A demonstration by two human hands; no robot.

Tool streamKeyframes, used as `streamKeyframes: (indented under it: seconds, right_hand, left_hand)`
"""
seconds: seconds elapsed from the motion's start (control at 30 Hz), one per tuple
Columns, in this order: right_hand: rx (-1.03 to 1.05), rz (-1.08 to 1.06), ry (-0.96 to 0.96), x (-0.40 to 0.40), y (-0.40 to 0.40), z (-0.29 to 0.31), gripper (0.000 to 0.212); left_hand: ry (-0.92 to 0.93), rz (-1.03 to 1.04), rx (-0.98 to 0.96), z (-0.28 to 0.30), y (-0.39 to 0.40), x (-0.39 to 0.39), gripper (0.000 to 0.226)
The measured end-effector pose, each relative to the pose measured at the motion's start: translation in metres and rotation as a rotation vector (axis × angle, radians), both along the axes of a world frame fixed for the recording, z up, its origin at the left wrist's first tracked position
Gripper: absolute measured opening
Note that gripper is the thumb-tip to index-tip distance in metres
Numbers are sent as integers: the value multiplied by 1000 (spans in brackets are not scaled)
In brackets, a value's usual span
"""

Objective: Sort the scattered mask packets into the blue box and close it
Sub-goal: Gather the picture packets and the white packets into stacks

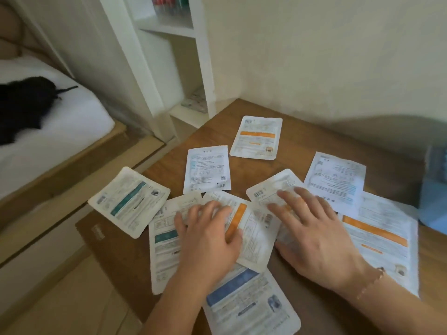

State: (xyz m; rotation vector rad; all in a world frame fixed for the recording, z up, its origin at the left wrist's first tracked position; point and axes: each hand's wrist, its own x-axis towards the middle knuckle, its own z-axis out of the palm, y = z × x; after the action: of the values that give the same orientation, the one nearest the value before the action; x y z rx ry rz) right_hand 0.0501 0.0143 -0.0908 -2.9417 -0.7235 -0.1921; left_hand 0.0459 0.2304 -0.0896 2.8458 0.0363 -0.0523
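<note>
Left hand (208,234) flat, fingers spread, pressing an orange-striped packet (244,228). Right hand (312,234) flat, spread on another packet (271,189). More packets scattered around on wooden table (302,139). Blue box (434,189) at right edge.

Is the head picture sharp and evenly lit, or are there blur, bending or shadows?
Head view: soft all over, so print on the packets cannot be read; wide-angle bending curves the shelf posts; a broad shadow lies on the wall above the table; the blue box at the right edge is blurred; no strong glare.
</note>
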Motion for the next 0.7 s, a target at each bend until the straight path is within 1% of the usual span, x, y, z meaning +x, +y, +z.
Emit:
streamKeyframes:
  seconds: [0.07,0.13,0.2,0.23,0.27,0.33,0.4,0.47,0.53,0.6,0.7]
  right_hand:
    - [-91,271,-93,11,-4,1,50]
    - [-195,464,-196,15,0,-4,42]
    - [-267,526,-261,8,10,-8,30]
    - [-290,526,-281,2,13,-8,29]
    - [-309,504,-296,-8,12,-6,31]
    - [-325,405,-290,-40,-3,0,27]
    - [-314,299,-313,-89,-31,3,26]
    - [-282,201,-274,-132,-55,0,25]
    - [-250,90,-251,-175,-77,-1,23]
    - [-192,-28,-276,-203,-90,0,19]
    - [-145,-122,-366,-228,-99,1,12]
  left_hand:
    - [-8,-6,-13,0,2,2,48]
    - [1,-32,21,1,-1,0,47]
    - [21,-89,95,3,-7,-4,46]
    - [31,-126,126,4,-9,-7,45]
    - [47,-174,151,7,-12,-11,44]
    - [86,-279,153,12,-16,-25,43]
    - [117,-400,97,14,-20,-48,42]
    - [123,-508,65,12,-22,-67,43]
    - [126,-622,-11,11,-33,-84,52]
    - [132,-686,-41,9,-51,-99,61]
    - [74,-701,-65,8,-75,-113,59]
